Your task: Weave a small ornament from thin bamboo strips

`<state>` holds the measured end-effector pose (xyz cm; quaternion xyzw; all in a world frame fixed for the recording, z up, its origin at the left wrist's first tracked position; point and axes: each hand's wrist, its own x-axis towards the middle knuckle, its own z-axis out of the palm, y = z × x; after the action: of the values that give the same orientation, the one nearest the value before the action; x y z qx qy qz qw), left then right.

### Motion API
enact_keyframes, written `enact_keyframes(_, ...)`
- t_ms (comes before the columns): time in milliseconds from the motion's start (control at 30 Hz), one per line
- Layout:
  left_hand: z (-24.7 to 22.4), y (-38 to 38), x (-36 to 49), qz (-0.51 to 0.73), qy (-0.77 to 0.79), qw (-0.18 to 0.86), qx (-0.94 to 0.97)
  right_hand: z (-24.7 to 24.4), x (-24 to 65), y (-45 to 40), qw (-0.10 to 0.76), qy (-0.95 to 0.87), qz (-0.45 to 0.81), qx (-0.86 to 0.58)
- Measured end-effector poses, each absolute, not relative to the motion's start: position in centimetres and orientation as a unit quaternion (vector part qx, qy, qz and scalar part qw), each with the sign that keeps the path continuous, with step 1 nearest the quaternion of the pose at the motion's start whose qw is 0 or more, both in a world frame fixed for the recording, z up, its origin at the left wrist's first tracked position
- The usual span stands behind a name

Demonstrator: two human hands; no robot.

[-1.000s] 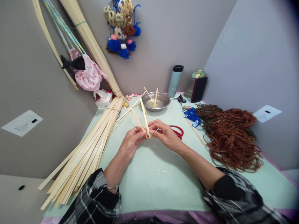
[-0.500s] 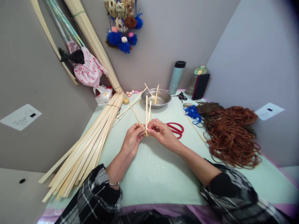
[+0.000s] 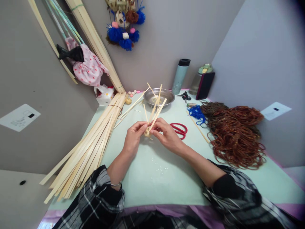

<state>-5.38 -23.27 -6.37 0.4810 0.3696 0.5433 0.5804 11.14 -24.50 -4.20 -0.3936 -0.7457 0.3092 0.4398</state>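
A small woven piece of pale strips is held above the middle of the table, its loose ends fanning upward. My left hand pinches it from the left between thumb and fingers. From the right, my right hand grips the same piece, fingers curled around its strips. Red-handled scissors lie just beyond my right hand, their blades hidden. Behind the hands stands a metal bowl with strips leaning in it.
Flat pale strips fan across the table's left side. Brown cord and blue cord lie at right. A blue tumbler, a green-lidded bottle, a phone and black scissors are at the back.
The woven piece has turned and tilted between my hands, its strips now spreading wider and leaning right. My left fingers have shifted on it, showing more of its round base.
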Motion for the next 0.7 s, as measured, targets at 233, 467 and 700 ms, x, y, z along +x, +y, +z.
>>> enact_keyframes(233,-5.8,-23.6,-5.1,0.574,0.376,0.569,0.454,-4.8,11.1,-23.7,0.467,-0.633,0.468,-0.402)
enact_keyframes(467,-5.6,-23.5,-5.5,0.624,0.375,0.536,0.427,-4.6,11.5,-23.6,0.502,-0.620,0.475,-0.372)
enact_keyframes(700,-4.1,-24.1,-5.5,0.525,0.374,0.633,0.429,-4.0,11.6,-23.9,0.498,-0.666,0.411,-0.374)
